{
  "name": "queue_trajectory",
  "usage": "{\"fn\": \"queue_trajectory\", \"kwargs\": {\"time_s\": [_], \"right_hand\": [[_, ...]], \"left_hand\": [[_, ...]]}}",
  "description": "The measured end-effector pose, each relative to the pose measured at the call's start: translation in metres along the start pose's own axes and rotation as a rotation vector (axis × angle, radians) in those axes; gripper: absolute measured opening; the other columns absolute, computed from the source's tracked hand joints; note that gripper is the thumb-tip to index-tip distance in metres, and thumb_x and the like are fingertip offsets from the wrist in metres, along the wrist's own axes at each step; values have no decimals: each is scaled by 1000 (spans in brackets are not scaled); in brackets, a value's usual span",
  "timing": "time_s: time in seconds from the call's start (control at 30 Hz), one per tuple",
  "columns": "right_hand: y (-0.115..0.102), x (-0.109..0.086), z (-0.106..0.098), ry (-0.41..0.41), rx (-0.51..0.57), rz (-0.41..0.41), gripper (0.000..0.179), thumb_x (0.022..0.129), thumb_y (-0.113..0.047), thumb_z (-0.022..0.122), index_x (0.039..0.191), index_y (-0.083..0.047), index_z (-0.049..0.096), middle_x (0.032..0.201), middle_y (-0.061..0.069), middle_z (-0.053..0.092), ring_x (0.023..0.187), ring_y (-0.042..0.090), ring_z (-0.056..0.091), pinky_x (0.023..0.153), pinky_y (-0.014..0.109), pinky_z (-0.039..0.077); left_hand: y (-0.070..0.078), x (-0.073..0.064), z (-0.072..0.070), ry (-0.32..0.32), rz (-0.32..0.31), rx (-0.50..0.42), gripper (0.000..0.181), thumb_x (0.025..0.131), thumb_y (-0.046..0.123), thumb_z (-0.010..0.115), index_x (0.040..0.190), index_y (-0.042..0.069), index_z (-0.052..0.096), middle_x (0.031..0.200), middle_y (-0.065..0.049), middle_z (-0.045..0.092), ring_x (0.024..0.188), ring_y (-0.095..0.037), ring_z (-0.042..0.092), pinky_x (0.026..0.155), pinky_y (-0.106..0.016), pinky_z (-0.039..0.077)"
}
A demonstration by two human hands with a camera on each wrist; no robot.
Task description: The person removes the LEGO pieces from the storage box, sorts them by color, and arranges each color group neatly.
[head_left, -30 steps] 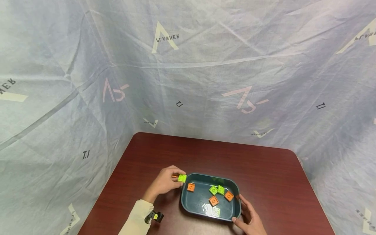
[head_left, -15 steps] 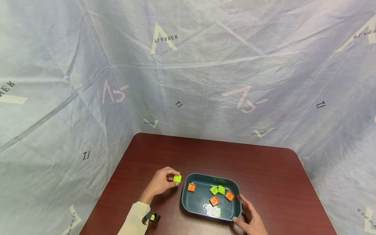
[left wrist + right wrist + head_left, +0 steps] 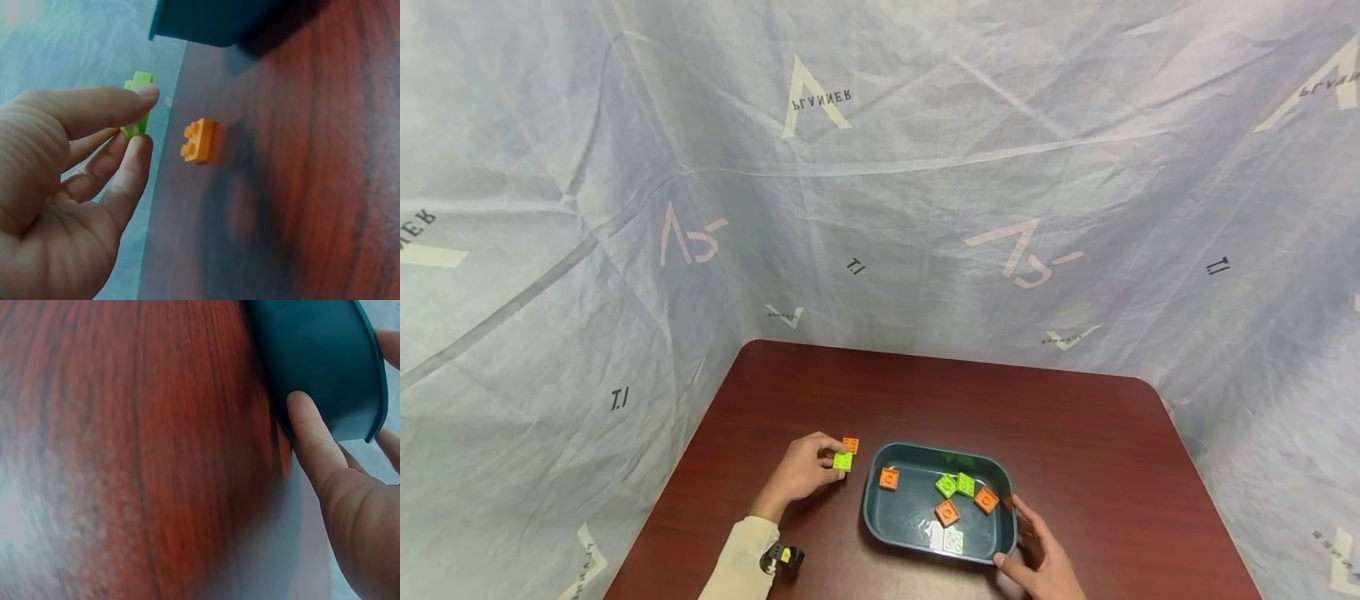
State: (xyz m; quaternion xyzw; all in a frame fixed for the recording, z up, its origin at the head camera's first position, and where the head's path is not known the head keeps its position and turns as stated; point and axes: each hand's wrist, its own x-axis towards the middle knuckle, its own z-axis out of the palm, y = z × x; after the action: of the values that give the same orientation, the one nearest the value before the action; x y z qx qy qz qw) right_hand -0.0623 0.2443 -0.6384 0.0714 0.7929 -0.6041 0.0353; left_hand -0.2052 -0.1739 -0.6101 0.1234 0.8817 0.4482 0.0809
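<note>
Your left hand (image 3: 802, 468) pinches a lime-green brick (image 3: 842, 462) between thumb and fingertips, holding it raised off the table (image 3: 1075, 450) to the left of the tray (image 3: 912, 504), with its studs turned up towards your head camera. Just past that pinch, on the side away from you, an orange brick (image 3: 851, 445) lies studs up on the tabletop; the left wrist view shows a gap between the two. Your right hand (image 3: 1043, 565), well to the right of the pinch, grips the dark teal tray at its near right corner, the thumb at the rim and the fingers along the right end. Inside the tray, nearest your left hand, sits one orange brick (image 3: 889, 478) with its hollow underside showing. Farther right, towards your right hand, two green bricks (image 3: 966, 485) touch or nearly touch, with two more orange bricks (image 3: 947, 512) near them, undersides up. Closest to you in the tray lies another brick (image 3: 952, 542), probably green, though glare washes out its colour. Behind your left hand, a dark band with a small device (image 3: 785, 556) circles the wrist over a cream sleeve (image 3: 737, 560).
</note>
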Motion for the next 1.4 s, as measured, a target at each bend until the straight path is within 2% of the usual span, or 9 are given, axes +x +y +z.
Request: {"fn": "queue_trajectory", "kwargs": {"time_s": [0.23,0.47,0.63,0.87,0.97,1.27,1.4], "right_hand": [[3,0,-2,-2,-12,-34,93,80,-8,91,161,-14,45,151,23,57,114,11,69,92,18,54],[-1,-1,-3,-9,-9,-78,92,81,-6,90,161,-10,44,149,28,56,114,14,70,89,19,56],[-3,1,-2,-8,9,-58,93,81,-5,89,162,-11,42,150,29,55,117,18,70,88,21,57],[-5,1,1,-6,24,36,95,81,-8,90,162,-13,41,153,25,54,124,33,68,88,20,56],[-5,1,1,-6,23,25,95,82,-9,89,163,-14,40,157,24,51,127,37,66,89,21,56],[-2,1,0,-14,28,7,95,82,-10,90,163,-17,40,160,24,49,131,39,63,89,20,56],[0,2,0,-15,11,8,95,83,-11,89,163,-19,40,160,22,49,130,31,64,90,20,55]], "left_hand": [[-14,0,8,-30,10,81,32,83,8,90,112,16,80,105,3,67,92,-14,64,76,-26,58],[-24,0,13,-30,16,124,30,82,9,90,109,17,80,94,5,62,81,-12,55,68,-25,49],[-27,-1,15,-22,26,128,31,81,9,91,110,17,81,99,4,66,85,-12,59,71,-25,52],[-29,-2,18,-33,-6,116,33,80,9,92,111,16,81,102,4,68,90,-14,62,74,-27,54],[-30,0,20,-21,-2,117,33,80,8,92,110,16,81,103,2,68,90,-15,63,73,-28,55],[-27,0,21,-34,-26,142,35,79,7,92,111,15,80,104,1,68,91,-14,64,74,-28,56],[-27,0,21,-49,-22,141,37,80,6,92,113,14,79,104,1,67,92,-14,66,74,-29,57]]}}
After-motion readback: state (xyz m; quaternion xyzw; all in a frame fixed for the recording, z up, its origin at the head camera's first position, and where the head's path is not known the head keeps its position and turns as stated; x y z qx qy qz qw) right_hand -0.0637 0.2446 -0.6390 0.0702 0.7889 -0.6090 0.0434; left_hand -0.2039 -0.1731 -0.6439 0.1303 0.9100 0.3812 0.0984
